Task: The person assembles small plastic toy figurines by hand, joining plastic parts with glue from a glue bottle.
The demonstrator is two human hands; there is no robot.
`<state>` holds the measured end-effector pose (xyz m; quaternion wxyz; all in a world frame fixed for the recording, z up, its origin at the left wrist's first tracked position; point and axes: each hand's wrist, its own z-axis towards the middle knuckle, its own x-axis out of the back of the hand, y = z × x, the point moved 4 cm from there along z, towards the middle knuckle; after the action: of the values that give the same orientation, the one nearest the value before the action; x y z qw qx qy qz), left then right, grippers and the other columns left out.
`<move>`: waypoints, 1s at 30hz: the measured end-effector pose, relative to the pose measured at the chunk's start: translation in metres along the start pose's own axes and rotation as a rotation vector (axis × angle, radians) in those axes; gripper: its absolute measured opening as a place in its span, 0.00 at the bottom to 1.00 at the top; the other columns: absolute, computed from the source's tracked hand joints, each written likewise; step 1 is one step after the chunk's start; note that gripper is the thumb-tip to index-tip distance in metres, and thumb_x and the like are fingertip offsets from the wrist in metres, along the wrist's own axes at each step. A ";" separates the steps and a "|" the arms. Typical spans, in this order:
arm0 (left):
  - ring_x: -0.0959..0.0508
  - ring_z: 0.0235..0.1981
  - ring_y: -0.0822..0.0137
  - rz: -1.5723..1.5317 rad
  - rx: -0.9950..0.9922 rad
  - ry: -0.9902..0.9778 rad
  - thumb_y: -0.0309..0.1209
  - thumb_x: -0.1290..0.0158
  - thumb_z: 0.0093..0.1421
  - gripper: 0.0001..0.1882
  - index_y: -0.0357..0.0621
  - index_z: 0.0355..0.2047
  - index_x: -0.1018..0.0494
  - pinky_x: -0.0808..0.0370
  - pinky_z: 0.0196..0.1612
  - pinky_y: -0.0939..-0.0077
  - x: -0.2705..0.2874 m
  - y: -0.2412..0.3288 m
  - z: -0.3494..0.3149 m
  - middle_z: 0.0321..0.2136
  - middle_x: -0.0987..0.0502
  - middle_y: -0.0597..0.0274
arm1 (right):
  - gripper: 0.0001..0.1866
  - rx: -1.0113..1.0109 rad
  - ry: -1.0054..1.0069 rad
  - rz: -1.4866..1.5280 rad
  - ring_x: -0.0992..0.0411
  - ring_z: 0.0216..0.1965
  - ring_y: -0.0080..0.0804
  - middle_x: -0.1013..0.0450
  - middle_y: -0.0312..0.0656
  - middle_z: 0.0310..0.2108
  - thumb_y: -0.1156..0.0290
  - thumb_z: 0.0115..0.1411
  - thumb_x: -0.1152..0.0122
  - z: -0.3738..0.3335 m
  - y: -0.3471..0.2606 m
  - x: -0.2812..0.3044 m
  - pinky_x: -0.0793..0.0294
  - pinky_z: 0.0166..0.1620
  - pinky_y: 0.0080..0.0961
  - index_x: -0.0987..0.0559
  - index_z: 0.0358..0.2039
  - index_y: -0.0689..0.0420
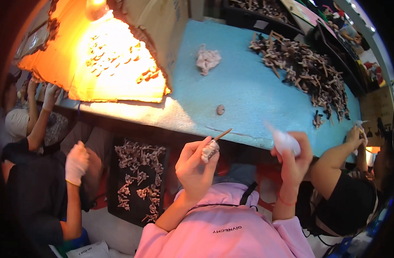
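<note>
Small grey figure piece on a thin stick (211,148), pinched in my left hand (196,167) between thumb and fingertips, held up just short of the near edge of the blue table (248,86). Stick end points up-right; the piece looks pale grey and lumpy, detail too blurred to tell. My right hand (293,161) is closed around a white squeeze bottle (284,139), nozzle tilted up-left, well apart from the piece.

Around it: black tray of similar grey pieces (139,180) below the table edge to my left. On the table, a crumpled rag (207,59), a small round lump (220,109), a big pile of dark stick-mounted pieces (309,71) far right. Cardboard hood with a lit lamp (106,56) far left. Other people's hands on both sides, one white-gloved (76,162).
</note>
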<state>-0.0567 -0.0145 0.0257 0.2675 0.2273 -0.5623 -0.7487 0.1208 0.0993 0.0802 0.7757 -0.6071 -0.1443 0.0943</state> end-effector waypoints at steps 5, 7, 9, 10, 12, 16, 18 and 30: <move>0.25 0.30 0.71 0.204 -0.253 0.063 0.13 0.45 0.46 0.19 0.29 0.41 0.29 0.26 0.30 0.85 0.005 0.016 0.001 0.35 0.31 0.55 | 0.18 0.266 0.052 0.087 0.34 0.20 0.26 0.29 0.41 0.22 0.67 0.38 0.29 -0.032 -0.018 -0.008 0.41 0.21 0.21 0.26 0.26 0.63; 0.25 0.30 0.71 0.234 -0.285 0.070 0.13 0.45 0.46 0.19 0.29 0.41 0.29 0.25 0.30 0.85 0.006 0.019 0.001 0.35 0.31 0.55 | 0.20 0.297 0.002 0.029 0.37 0.16 0.28 0.30 0.41 0.18 0.68 0.34 0.27 -0.035 -0.021 -0.011 0.44 0.19 0.22 0.27 0.26 0.64; 0.25 0.30 0.71 0.262 -0.317 0.077 0.13 0.45 0.46 0.19 0.29 0.42 0.29 0.24 0.30 0.85 0.007 0.023 0.001 0.35 0.32 0.55 | 0.19 0.449 -0.023 0.065 0.39 0.12 0.27 0.32 0.40 0.14 0.70 0.34 0.27 -0.035 -0.034 -0.019 0.47 0.17 0.23 0.27 0.25 0.64; 0.24 0.30 0.71 0.294 -0.334 0.072 0.13 0.45 0.46 0.19 0.29 0.42 0.29 0.24 0.30 0.85 0.008 0.024 0.000 0.35 0.32 0.55 | 0.18 0.486 -0.097 0.003 0.41 0.09 0.26 0.33 0.40 0.12 0.72 0.35 0.29 -0.033 -0.039 -0.021 0.48 0.14 0.21 0.27 0.24 0.64; 0.24 0.30 0.71 0.328 -0.347 0.072 0.14 0.45 0.46 0.20 0.29 0.42 0.29 0.23 0.30 0.85 0.010 0.026 -0.001 0.35 0.32 0.55 | 0.17 0.511 -0.137 -0.037 0.41 0.09 0.25 0.32 0.40 0.12 0.72 0.35 0.29 -0.034 -0.043 -0.024 0.48 0.14 0.20 0.27 0.24 0.64; 0.26 0.29 0.72 0.364 -0.354 0.105 0.14 0.44 0.45 0.20 0.30 0.42 0.28 0.27 0.30 0.85 0.014 0.026 -0.002 0.34 0.32 0.56 | 0.17 0.577 -0.189 -0.149 0.42 0.08 0.23 0.32 0.40 0.12 0.72 0.35 0.30 -0.038 -0.047 -0.027 0.49 0.11 0.17 0.27 0.24 0.65; 0.23 0.30 0.71 0.388 -0.384 0.101 0.15 0.44 0.46 0.19 0.30 0.42 0.29 0.23 0.29 0.84 0.015 0.027 -0.002 0.35 0.32 0.56 | 0.16 0.599 -0.178 -0.167 0.43 0.08 0.23 0.32 0.40 0.11 0.72 0.36 0.31 -0.038 -0.049 -0.029 0.49 0.11 0.17 0.27 0.24 0.66; 0.24 0.30 0.69 0.450 -0.410 0.122 0.16 0.43 0.43 0.21 0.31 0.41 0.28 0.23 0.28 0.85 0.017 0.025 -0.006 0.34 0.31 0.57 | 0.17 0.708 -0.160 -0.182 0.45 0.05 0.23 0.33 0.39 0.10 0.72 0.33 0.32 -0.040 -0.050 -0.038 0.52 0.08 0.17 0.28 0.23 0.67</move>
<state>-0.0625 -0.0355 0.0472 0.5001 0.0830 -0.4184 -0.7536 0.0968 0.0379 0.1157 0.9290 -0.2769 -0.2162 0.1161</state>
